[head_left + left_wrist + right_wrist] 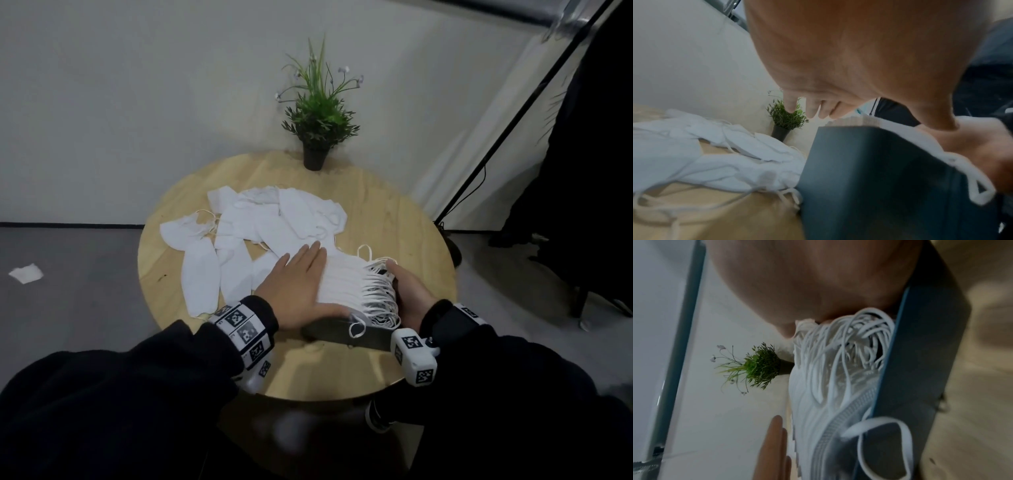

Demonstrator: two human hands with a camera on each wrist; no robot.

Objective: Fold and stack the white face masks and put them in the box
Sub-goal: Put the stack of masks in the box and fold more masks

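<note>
1. Left hand (301, 284): flat, fingers straight, pressing stack (346, 284) in box (342, 334) on worktop (394, 219).
2. Right hand (409, 294): fingers curled on box's right end.
3. Loose masks (246, 226): ahead-left, nearer left hand.

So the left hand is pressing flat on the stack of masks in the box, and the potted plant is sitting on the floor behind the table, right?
Not quite. The left hand does press flat on the stack of masks in the box, but the potted plant stands on the round table, at its far edge, as the head view shows.
</note>
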